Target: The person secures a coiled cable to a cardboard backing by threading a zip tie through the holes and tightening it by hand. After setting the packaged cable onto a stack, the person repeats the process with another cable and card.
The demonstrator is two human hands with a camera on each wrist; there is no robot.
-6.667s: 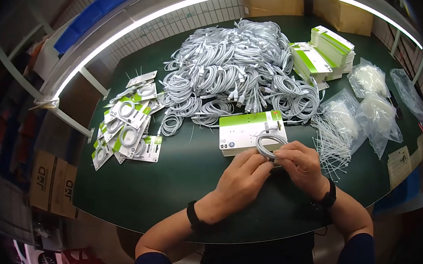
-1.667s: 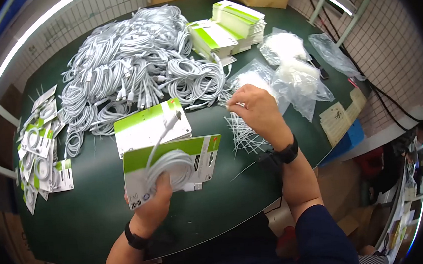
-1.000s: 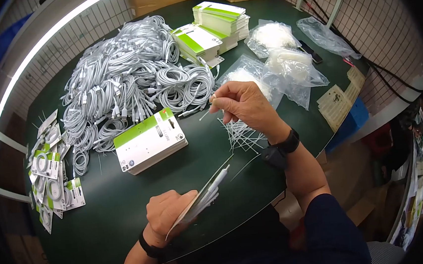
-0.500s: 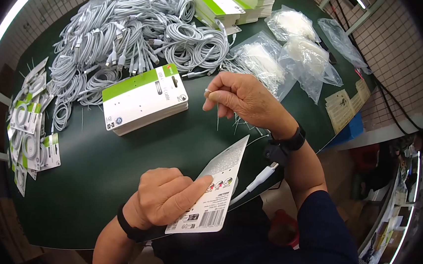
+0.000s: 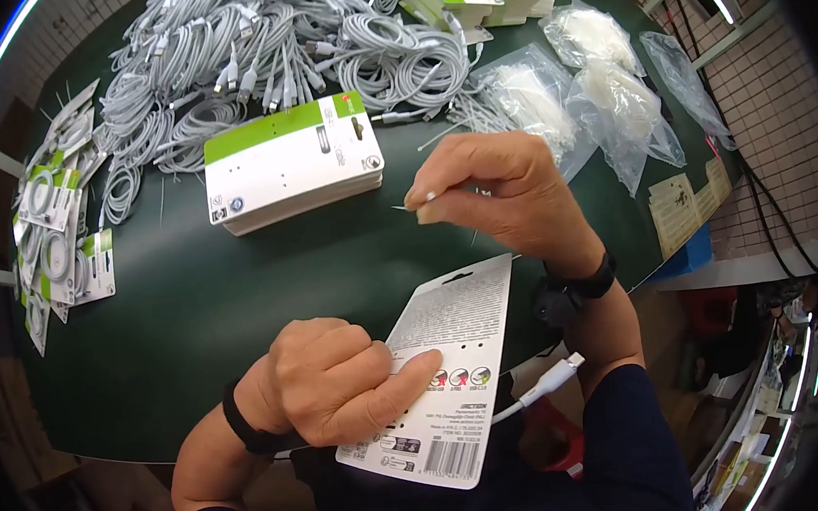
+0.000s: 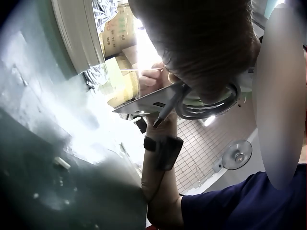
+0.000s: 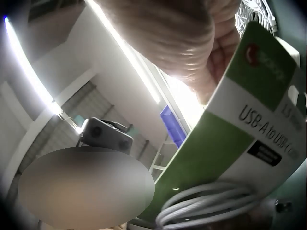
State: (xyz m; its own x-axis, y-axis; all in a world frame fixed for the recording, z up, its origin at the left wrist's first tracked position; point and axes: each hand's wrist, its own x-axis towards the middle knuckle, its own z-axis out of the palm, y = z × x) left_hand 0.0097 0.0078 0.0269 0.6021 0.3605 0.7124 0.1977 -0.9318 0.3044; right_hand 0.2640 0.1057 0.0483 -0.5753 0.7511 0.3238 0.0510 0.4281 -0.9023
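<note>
Head view: your left hand grips card, thumb lying on printed back, card tilted at near edge of table; cable plug juts out rightward. Your right hand pinches thin white tie near card's far end. Second ago, card stood nearly edge-on; now back faces camera.

Left wrist view: cable coil under your left hand, against card.

Right wrist view: card's green-and-white front, coil across lower part.

Cables lie behind the nearer card stack, perhaps touching.
</note>
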